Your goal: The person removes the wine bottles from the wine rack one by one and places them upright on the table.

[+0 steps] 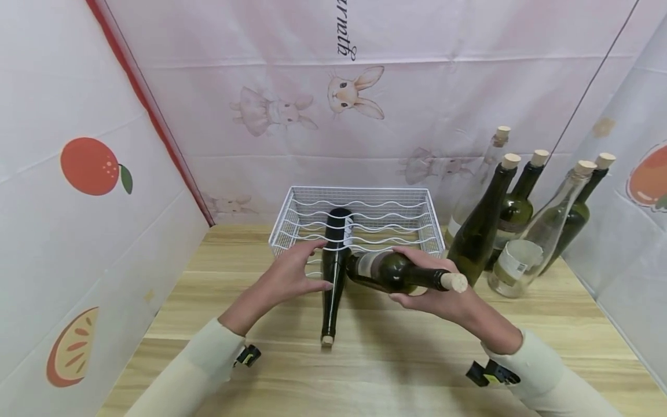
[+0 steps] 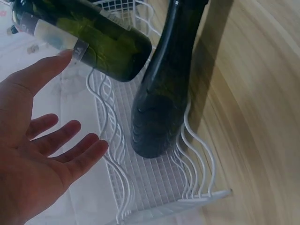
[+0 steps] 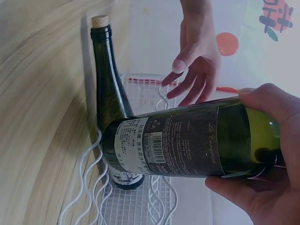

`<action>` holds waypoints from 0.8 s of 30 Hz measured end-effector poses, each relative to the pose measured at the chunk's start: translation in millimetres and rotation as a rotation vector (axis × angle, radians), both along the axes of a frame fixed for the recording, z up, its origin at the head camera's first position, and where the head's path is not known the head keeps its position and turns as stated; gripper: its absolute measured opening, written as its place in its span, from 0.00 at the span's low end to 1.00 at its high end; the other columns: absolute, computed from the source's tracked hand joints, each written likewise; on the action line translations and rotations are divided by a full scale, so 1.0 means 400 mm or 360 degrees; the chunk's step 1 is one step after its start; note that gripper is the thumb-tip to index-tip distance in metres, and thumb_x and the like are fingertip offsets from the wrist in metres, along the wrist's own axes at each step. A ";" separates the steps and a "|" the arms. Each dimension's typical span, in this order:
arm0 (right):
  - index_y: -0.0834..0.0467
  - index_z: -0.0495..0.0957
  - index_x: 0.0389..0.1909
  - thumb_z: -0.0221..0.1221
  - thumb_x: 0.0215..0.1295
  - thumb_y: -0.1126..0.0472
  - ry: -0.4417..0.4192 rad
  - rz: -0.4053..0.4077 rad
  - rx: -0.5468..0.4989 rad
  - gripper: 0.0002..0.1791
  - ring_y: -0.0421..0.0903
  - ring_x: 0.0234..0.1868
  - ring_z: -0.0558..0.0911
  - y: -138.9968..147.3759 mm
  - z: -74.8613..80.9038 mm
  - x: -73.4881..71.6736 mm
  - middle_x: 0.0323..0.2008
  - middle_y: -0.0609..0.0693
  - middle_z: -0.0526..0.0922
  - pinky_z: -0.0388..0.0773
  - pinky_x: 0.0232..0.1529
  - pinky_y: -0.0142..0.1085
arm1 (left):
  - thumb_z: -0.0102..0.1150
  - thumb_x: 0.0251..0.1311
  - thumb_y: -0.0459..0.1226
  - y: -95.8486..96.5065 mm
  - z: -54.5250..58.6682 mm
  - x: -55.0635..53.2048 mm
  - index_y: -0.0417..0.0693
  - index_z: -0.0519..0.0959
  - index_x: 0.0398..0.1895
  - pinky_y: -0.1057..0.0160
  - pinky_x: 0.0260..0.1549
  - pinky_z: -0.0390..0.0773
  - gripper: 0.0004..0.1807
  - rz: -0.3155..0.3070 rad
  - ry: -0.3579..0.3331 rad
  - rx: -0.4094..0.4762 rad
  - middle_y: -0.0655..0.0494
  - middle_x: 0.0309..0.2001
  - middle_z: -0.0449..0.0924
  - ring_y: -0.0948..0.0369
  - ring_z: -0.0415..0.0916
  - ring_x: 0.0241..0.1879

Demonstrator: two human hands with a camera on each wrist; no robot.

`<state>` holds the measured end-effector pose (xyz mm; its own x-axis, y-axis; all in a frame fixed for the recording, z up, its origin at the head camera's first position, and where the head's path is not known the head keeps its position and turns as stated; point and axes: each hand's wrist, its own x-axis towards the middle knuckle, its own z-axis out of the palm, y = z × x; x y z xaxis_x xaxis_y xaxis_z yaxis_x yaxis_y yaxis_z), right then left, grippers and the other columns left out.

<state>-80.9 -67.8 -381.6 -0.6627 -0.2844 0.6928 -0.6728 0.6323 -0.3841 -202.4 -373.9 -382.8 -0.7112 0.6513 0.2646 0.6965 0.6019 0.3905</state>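
Note:
A white wire rack with wavy bars stands against the back curtain in the head view. One dark green bottle lies in it, its corked neck pointing toward me. My right hand grips a second green wine bottle, labelled and corked, tilted on its side above the rack's front, base toward the lying bottle. My left hand is beside the lying bottle, fingers spread and holding nothing. In the left wrist view the left thumb overlaps the held bottle's label; contact cannot be told.
Several corked bottles stand at the right of the wooden table, among them a dark green one and a clear one. Printed curtains enclose the back and both sides.

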 end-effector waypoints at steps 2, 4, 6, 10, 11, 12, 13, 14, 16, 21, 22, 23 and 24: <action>0.64 0.77 0.63 0.83 0.37 0.66 -0.0006 -0.0016 -0.0003 0.46 0.53 0.50 0.89 -0.003 0.007 -0.001 0.55 0.58 0.88 0.77 0.53 0.16 | 0.84 0.44 0.51 0.009 0.005 0.007 0.42 0.70 0.74 0.46 0.62 0.81 0.53 0.0004 0.0011 0.0004 0.43 0.68 0.77 0.46 0.80 0.61; 0.64 0.77 0.63 0.83 0.40 0.65 -0.0042 -0.0036 -0.0007 0.44 0.52 0.48 0.90 -0.005 0.014 -0.001 0.53 0.57 0.89 0.80 0.51 0.20 | 0.84 0.44 0.52 0.019 0.008 0.013 0.43 0.70 0.74 0.45 0.63 0.80 0.53 0.0005 0.0030 0.0002 0.44 0.68 0.77 0.46 0.79 0.62; 0.64 0.77 0.63 0.82 0.43 0.64 -0.0104 -0.0062 -0.0028 0.43 0.51 0.47 0.90 -0.007 0.020 0.000 0.52 0.57 0.89 0.84 0.49 0.26 | 0.84 0.43 0.53 0.028 0.011 0.019 0.45 0.69 0.75 0.44 0.64 0.79 0.55 0.0005 0.0024 0.0006 0.44 0.69 0.77 0.45 0.78 0.64; 0.61 0.76 0.66 0.81 0.48 0.62 -0.0232 -0.0114 -0.0087 0.41 0.48 0.47 0.90 -0.008 0.026 0.002 0.52 0.55 0.90 0.85 0.47 0.33 | 0.84 0.43 0.54 0.042 0.014 0.028 0.47 0.68 0.76 0.43 0.67 0.76 0.56 -0.0024 -0.0002 0.0030 0.44 0.71 0.75 0.44 0.75 0.68; 0.61 0.76 0.66 0.81 0.49 0.61 -0.0256 -0.0110 -0.0109 0.41 0.48 0.48 0.90 -0.008 0.026 0.003 0.52 0.54 0.90 0.85 0.47 0.33 | 0.84 0.43 0.54 0.045 0.014 0.030 0.47 0.67 0.76 0.43 0.68 0.76 0.57 -0.0031 -0.0006 0.0036 0.44 0.71 0.75 0.44 0.74 0.69; 0.60 0.76 0.67 0.80 0.50 0.61 -0.0274 -0.0110 -0.0130 0.41 0.46 0.48 0.89 -0.008 0.027 0.003 0.52 0.53 0.90 0.84 0.48 0.32 | 0.84 0.42 0.54 0.048 0.013 0.031 0.47 0.67 0.76 0.44 0.68 0.76 0.57 -0.0041 -0.0010 0.0046 0.44 0.71 0.74 0.44 0.73 0.70; 0.60 0.76 0.66 0.80 0.50 0.61 -0.0289 -0.0107 -0.0152 0.41 0.44 0.47 0.89 -0.008 0.028 0.003 0.51 0.52 0.90 0.83 0.47 0.30 | 0.84 0.42 0.54 0.051 0.013 0.032 0.47 0.67 0.76 0.44 0.68 0.76 0.57 -0.0050 -0.0005 0.0054 0.44 0.71 0.74 0.45 0.74 0.70; 0.59 0.76 0.66 0.80 0.51 0.61 -0.0307 -0.0102 -0.0180 0.40 0.43 0.45 0.88 -0.008 0.029 0.002 0.50 0.51 0.90 0.83 0.45 0.30 | 0.85 0.42 0.54 0.053 0.012 0.034 0.46 0.67 0.76 0.44 0.68 0.76 0.57 -0.0056 0.0003 0.0061 0.44 0.71 0.75 0.45 0.74 0.69; 0.56 0.76 0.66 0.79 0.52 0.60 -0.0348 -0.0097 -0.0232 0.39 0.39 0.41 0.86 -0.008 0.031 0.002 0.48 0.49 0.90 0.83 0.40 0.30 | 0.85 0.41 0.54 0.060 0.011 0.036 0.46 0.67 0.76 0.45 0.68 0.77 0.57 -0.0070 0.0033 0.0067 0.44 0.71 0.75 0.45 0.74 0.69; 0.54 0.77 0.66 0.79 0.53 0.60 -0.0450 -0.0128 -0.0346 0.37 0.38 0.34 0.81 -0.010 0.031 0.003 0.45 0.51 0.89 0.80 0.28 0.31 | 0.84 0.41 0.57 0.080 0.012 0.043 0.45 0.69 0.74 0.45 0.67 0.77 0.56 -0.0102 0.0152 0.0077 0.45 0.70 0.76 0.47 0.75 0.69; 0.56 0.77 0.67 0.78 0.53 0.61 -0.0463 -0.0125 -0.0371 0.38 0.38 0.34 0.81 -0.012 0.030 0.002 0.46 0.53 0.89 0.80 0.27 0.31 | 0.84 0.41 0.56 0.084 0.013 0.044 0.46 0.69 0.74 0.44 0.67 0.77 0.56 -0.0112 0.0170 0.0087 0.45 0.70 0.76 0.47 0.75 0.69; 0.57 0.77 0.67 0.78 0.53 0.61 -0.0470 -0.0127 -0.0389 0.38 0.38 0.34 0.81 -0.014 0.029 0.002 0.46 0.55 0.89 0.80 0.27 0.31 | 0.84 0.41 0.56 0.088 0.016 0.046 0.46 0.70 0.74 0.44 0.67 0.77 0.56 -0.0122 0.0191 0.0094 0.45 0.69 0.76 0.47 0.75 0.69; 0.58 0.76 0.67 0.78 0.53 0.61 -0.0479 -0.0130 -0.0413 0.38 0.39 0.34 0.81 -0.016 0.027 0.002 0.47 0.56 0.88 0.80 0.27 0.30 | 0.84 0.41 0.56 0.093 0.018 0.047 0.47 0.70 0.74 0.44 0.67 0.77 0.56 -0.0128 0.0203 0.0096 0.46 0.70 0.76 0.47 0.75 0.69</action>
